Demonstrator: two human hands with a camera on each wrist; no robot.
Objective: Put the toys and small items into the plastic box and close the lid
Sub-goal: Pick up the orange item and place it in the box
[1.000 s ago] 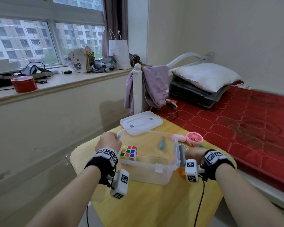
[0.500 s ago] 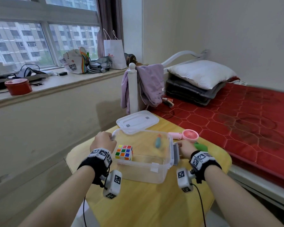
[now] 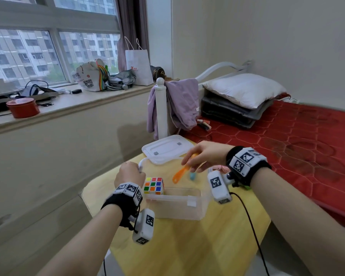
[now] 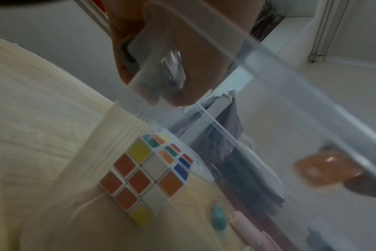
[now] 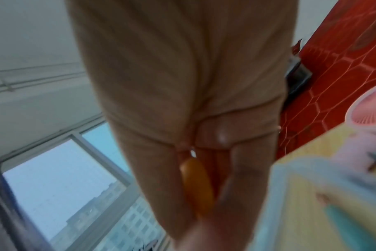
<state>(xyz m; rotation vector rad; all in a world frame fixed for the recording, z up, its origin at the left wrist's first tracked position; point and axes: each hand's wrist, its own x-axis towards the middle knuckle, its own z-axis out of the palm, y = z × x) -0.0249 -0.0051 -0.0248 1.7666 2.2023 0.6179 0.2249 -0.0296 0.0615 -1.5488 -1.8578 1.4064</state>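
A clear plastic box [image 3: 179, 208] stands on the small wooden table [image 3: 187, 246]. Inside it lie a colour cube [image 3: 153, 185] [image 4: 148, 176] and a small teal item [image 3: 192, 175] [image 4: 218, 219]. My left hand [image 3: 128, 173] [image 4: 167, 56] grips the box's left end handle. Above the open box my right hand [image 3: 202, 158] pinches an orange toy [image 3: 180, 173] [image 5: 196, 185] [image 4: 324, 169], which points down into the box. The box's white lid [image 3: 167, 148] lies on the table behind the box. A pink hand fan [image 5: 369, 122] lies to the right of the box, mostly hidden in the head view.
A bed with a red mattress [image 3: 287, 146] runs along the table's right side. A white bedpost with a purple garment [image 3: 179, 104] stands behind the lid. The window sill [image 3: 68, 100] at the left carries bags and a red tin.
My right hand has left the box's right side and risen over the box with the orange toy in it. The left hand stays on the box's left end.
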